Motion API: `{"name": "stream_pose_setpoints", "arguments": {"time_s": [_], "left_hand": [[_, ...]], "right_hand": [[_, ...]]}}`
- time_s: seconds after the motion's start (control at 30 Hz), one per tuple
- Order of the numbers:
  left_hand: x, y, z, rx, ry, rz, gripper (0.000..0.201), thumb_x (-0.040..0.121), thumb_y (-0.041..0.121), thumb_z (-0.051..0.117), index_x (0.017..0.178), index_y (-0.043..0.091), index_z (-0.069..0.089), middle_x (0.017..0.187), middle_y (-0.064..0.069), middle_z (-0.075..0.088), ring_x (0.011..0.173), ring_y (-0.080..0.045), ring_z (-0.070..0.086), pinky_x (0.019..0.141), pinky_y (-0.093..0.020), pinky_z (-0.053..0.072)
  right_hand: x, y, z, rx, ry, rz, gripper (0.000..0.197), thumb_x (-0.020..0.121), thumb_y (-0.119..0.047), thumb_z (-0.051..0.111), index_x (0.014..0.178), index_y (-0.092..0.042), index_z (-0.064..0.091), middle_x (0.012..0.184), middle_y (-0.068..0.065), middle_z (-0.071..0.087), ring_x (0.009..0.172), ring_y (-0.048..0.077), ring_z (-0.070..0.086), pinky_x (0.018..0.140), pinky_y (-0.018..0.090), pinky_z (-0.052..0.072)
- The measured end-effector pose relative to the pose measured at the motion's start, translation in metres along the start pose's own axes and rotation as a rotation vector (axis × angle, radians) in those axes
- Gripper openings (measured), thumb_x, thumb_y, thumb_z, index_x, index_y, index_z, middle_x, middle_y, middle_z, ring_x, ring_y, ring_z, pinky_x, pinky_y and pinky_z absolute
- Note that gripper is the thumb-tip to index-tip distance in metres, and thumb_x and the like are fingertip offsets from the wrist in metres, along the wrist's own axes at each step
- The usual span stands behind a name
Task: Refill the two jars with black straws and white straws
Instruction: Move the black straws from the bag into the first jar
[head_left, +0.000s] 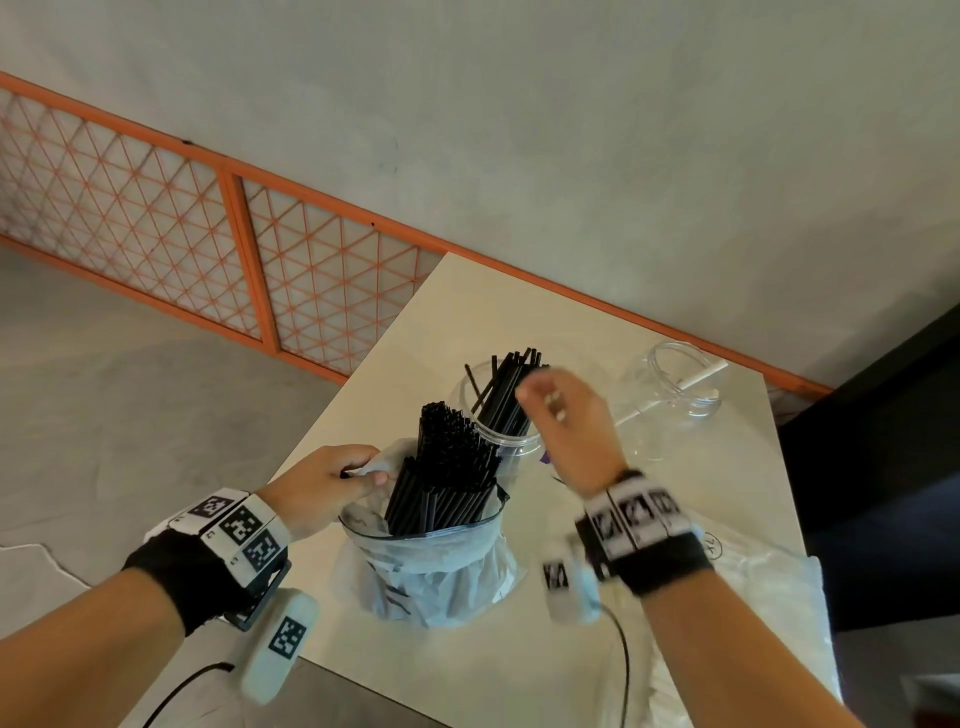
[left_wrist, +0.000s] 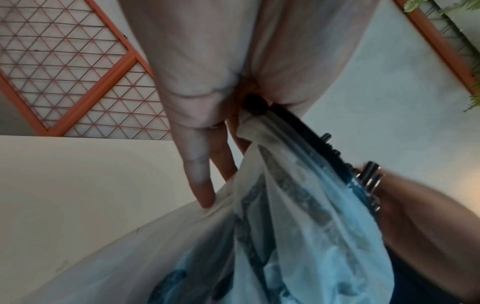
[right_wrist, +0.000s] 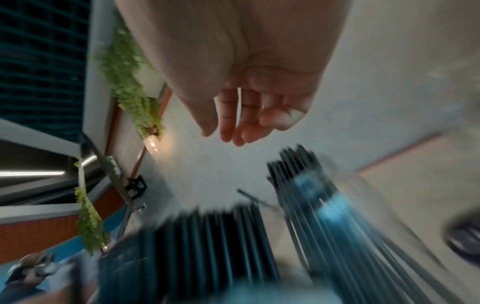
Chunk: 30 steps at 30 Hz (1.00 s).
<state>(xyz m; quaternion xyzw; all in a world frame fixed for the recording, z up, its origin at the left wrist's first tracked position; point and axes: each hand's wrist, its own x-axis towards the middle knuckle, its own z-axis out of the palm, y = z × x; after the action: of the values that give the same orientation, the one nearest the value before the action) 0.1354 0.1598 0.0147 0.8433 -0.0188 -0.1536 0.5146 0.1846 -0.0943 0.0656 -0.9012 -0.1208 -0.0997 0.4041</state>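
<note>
A clear jar on the cream table holds a loose bunch of black straws. In front of it stands a plastic bag packed with more black straws. My left hand pinches the bag's rim at its left side; the left wrist view shows the fingers on the plastic. My right hand hovers blurred above the jar's mouth, fingers relaxed and holding nothing. A second clear jar lies at the far right with a white straw through it.
The table ends close on the left and front, with grey floor beyond. An orange lattice fence runs behind. Clear plastic wrapping lies at the table's near right. A dark surface borders the right side.
</note>
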Motion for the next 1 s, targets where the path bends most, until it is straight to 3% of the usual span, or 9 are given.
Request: {"name": "stream_pose_setpoints", "arguments": {"time_s": [0.1, 0.27, 0.37, 0.43, 0.53, 0.6, 0.7, 0.83, 1.0], "left_hand": [[-0.001, -0.001, -0.001, -0.053, -0.031, -0.025, 0.032, 0.093, 0.008, 0.053, 0.062, 0.009, 0.045, 0.048, 0.011, 0.041, 0.049, -0.003, 0.036, 0.050, -0.016, 0.029], [0.001, -0.010, 0.002, -0.213, -0.059, -0.104, 0.021, 0.093, 0.008, 0.054, 0.081, -0.009, 0.050, 0.072, -0.012, 0.048, 0.068, -0.022, 0.045, 0.064, -0.031, 0.035], [-0.003, -0.010, 0.007, -0.287, -0.058, -0.133, 0.018, 0.093, 0.009, 0.054, 0.082, -0.006, 0.053, 0.076, -0.013, 0.052, 0.070, -0.024, 0.047, 0.063, -0.030, 0.036], [-0.007, -0.010, 0.010, -0.387, -0.042, -0.132, 0.017, 0.090, 0.013, 0.059, 0.080, -0.001, 0.056, 0.076, -0.014, 0.052, 0.072, -0.024, 0.048, 0.062, -0.031, 0.035], [-0.010, -0.006, 0.008, -0.568, -0.026, -0.152, 0.019, 0.089, 0.015, 0.061, 0.092, -0.004, 0.059, 0.081, -0.017, 0.059, 0.075, -0.026, 0.057, 0.063, -0.032, 0.045], [-0.011, -0.004, 0.006, -0.634, 0.001, -0.194, 0.015, 0.089, 0.014, 0.056, 0.094, 0.001, 0.062, 0.082, -0.014, 0.065, 0.076, -0.024, 0.063, 0.062, -0.030, 0.052], [-0.010, -0.006, 0.003, -0.606, 0.045, -0.309, 0.015, 0.091, 0.013, 0.055, 0.102, 0.004, 0.060, 0.095, -0.016, 0.059, 0.088, -0.027, 0.057, 0.075, -0.038, 0.052], [-0.012, -0.002, 0.002, -0.545, 0.089, -0.415, 0.020, 0.096, 0.005, 0.046, 0.093, 0.018, 0.061, 0.098, -0.006, 0.064, 0.088, -0.017, 0.060, 0.064, -0.034, 0.049], [-0.015, 0.004, 0.003, -0.480, 0.066, -0.387, 0.028, 0.091, -0.002, 0.046, 0.097, 0.020, 0.063, 0.102, -0.008, 0.066, 0.092, -0.019, 0.061, 0.061, -0.030, 0.049]], "right_hand": [[-0.061, 0.020, 0.019, 0.086, -0.070, 0.167, 0.007, 0.090, -0.029, 0.061, 0.083, -0.029, 0.059, 0.090, -0.005, 0.057, 0.070, 0.004, 0.052, 0.065, 0.011, 0.041], [-0.089, 0.031, 0.047, 0.302, -0.342, 0.539, 0.031, 0.086, -0.037, 0.067, 0.114, -0.030, 0.056, 0.119, -0.003, 0.039, 0.088, 0.005, 0.060, 0.075, 0.021, 0.053], [-0.085, 0.026, 0.057, 0.635, -0.434, 0.741, 0.035, 0.082, -0.025, 0.068, 0.115, -0.027, 0.058, 0.121, 0.000, 0.052, 0.104, 0.015, 0.059, 0.071, 0.023, 0.054], [-0.082, 0.019, 0.057, 0.623, -0.372, 0.669, 0.035, 0.081, -0.008, 0.067, 0.112, -0.023, 0.061, 0.114, 0.001, 0.059, 0.097, 0.014, 0.061, 0.071, 0.021, 0.051], [-0.079, 0.008, 0.052, 0.595, -0.295, 0.483, 0.044, 0.077, -0.003, 0.071, 0.112, -0.029, 0.063, 0.110, 0.000, 0.066, 0.093, 0.017, 0.063, 0.086, 0.030, 0.054], [-0.078, 0.005, 0.049, 0.623, -0.270, 0.435, 0.046, 0.079, -0.003, 0.070, 0.117, -0.029, 0.060, 0.104, -0.002, 0.067, 0.083, 0.014, 0.062, 0.081, 0.026, 0.054], [-0.080, 0.016, 0.048, 0.457, -0.219, 0.408, 0.044, 0.081, -0.007, 0.070, 0.116, -0.031, 0.057, 0.108, -0.004, 0.058, 0.074, 0.011, 0.057, 0.071, 0.018, 0.050], [-0.090, 0.032, 0.054, 0.204, -0.256, 0.344, 0.045, 0.080, -0.011, 0.072, 0.118, -0.029, 0.055, 0.121, -0.005, 0.045, 0.089, 0.016, 0.058, 0.077, 0.013, 0.047], [-0.093, 0.029, 0.060, -0.070, -0.087, 0.099, 0.062, 0.070, -0.029, 0.078, 0.125, -0.021, 0.052, 0.129, -0.004, 0.036, 0.118, 0.015, 0.038, 0.101, 0.025, 0.032]]}}
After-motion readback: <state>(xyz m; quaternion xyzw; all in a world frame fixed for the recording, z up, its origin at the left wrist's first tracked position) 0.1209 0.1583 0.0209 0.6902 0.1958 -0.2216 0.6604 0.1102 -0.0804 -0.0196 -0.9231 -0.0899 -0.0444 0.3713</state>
